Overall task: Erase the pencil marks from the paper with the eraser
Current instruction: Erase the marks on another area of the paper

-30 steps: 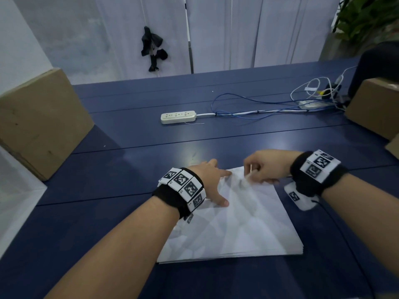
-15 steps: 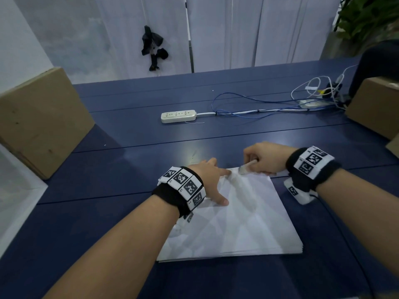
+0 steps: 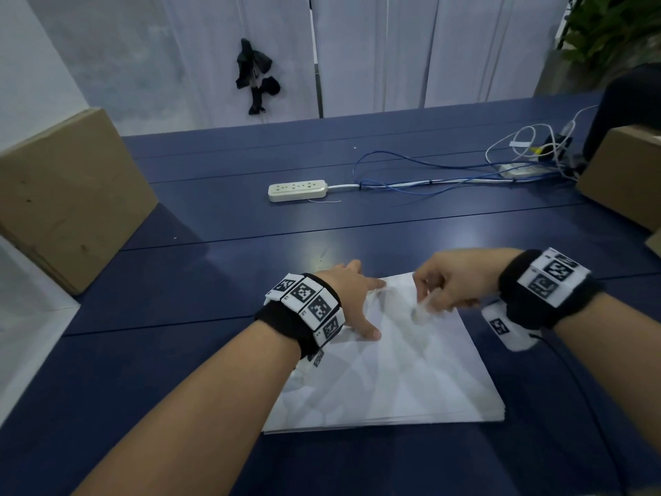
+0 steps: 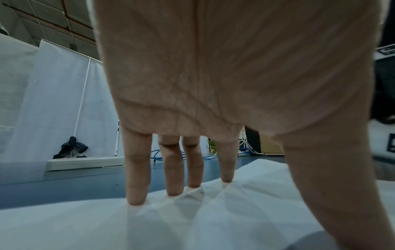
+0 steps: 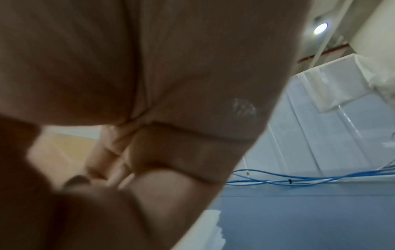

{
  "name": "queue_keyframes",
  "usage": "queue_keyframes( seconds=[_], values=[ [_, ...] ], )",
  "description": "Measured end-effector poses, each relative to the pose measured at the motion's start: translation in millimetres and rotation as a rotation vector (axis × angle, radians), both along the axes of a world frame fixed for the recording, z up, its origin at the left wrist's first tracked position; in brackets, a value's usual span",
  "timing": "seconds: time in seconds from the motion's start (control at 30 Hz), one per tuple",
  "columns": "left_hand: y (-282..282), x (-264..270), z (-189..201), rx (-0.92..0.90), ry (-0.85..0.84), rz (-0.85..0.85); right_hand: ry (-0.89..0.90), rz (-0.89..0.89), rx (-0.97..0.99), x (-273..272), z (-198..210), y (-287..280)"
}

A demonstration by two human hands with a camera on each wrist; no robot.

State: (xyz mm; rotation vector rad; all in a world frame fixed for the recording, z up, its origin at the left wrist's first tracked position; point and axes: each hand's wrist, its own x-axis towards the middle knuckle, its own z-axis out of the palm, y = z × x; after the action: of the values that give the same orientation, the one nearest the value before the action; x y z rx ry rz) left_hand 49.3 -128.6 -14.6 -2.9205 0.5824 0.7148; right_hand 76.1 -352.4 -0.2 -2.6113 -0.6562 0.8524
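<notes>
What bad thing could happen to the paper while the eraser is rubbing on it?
1. The paper already looks creased, and the right hand rubs the eraser near its far edge, so the top sheet might wrinkle more or tear.
2. It is a loose stack. The left hand only presses its far left corner with straight fingers, so the sheets might slide or fan out.
</notes>
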Motion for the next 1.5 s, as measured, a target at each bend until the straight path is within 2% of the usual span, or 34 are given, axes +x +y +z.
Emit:
queue_keyframes(
  seconds=[0.03, 0.1, 0.2, 0.27, 0.33, 0.43, 0.47, 0.5, 0.6, 0.67, 0.83, 0.87, 1.0, 1.03, 1.07, 1.2, 1.27, 1.4, 1.43, 1.5],
  values=[
    [0, 1, 0, 0.001, 0.003, 0.004, 0.07, 0.036, -0.018, -5, 0, -1],
    [-1, 1, 0, 0.007, 0.003, 0.003, 0.054, 0.041, -0.01, -4, 1, -1],
    [-3, 2, 2, 0.019, 0.002, -0.007, -0.202, -0.056, 0.025, 15, -1, 4],
    [-3, 2, 2, 0.025, 0.005, -0.007, -0.289, -0.081, 0.024, 21, -2, 6],
    [-2, 2, 1, 0.025, 0.001, -0.008, -0.229, -0.036, 0.01, 15, -3, 3],
    [-1, 3, 0, 0.018, -0.001, -0.003, 0.035, 0.042, -0.011, -2, 0, 1],
    [-1, 3, 0, 0.016, 0.002, -0.002, 0.061, 0.045, -0.012, -4, 0, 1],
    [-2, 3, 0, 0.018, 0.001, -0.004, 0.029, 0.032, -0.009, -2, 0, 0],
    [-3, 2, 0, 0.026, -0.005, -0.013, -0.225, -0.071, 0.011, 14, -2, 1],
    [-2, 1, 0, 0.022, -0.006, -0.016, -0.282, -0.103, 0.035, 16, -1, 1],
    [-2, 1, -1, 0.022, -0.021, -0.023, 0.05, 0.015, -0.008, -7, 4, 0],
    [-2, 1, 0, 0.026, -0.018, -0.025, 0.032, 0.01, -0.016, -6, 4, 0],
    [-2, 0, 1, 0.027, -0.015, -0.022, -0.262, -0.084, -0.015, 15, 2, 0],
    [-2, 0, 1, 0.025, -0.015, -0.02, -0.289, -0.09, -0.011, 15, 1, -1],
    [-2, 1, 0, 0.025, -0.016, -0.019, -0.259, -0.085, 0.002, 12, 1, -2],
    [-1, 1, -1, 0.012, -0.018, -0.009, 0.089, 0.023, 0.001, -14, 1, -4],
    [-2, 1, 0, 0.01, -0.017, -0.009, 0.021, 0.014, -0.031, -11, 1, -3],
    [-3, 1, 1, 0.017, -0.014, -0.009, -0.297, -0.099, -0.061, 14, 0, -2],
    [-2, 1, 1, 0.018, -0.015, -0.008, -0.306, -0.103, -0.047, 14, 0, -3],
    [-2, 2, 0, 0.014, -0.02, -0.006, -0.193, -0.056, -0.022, 3, 1, -6]
  ],
)
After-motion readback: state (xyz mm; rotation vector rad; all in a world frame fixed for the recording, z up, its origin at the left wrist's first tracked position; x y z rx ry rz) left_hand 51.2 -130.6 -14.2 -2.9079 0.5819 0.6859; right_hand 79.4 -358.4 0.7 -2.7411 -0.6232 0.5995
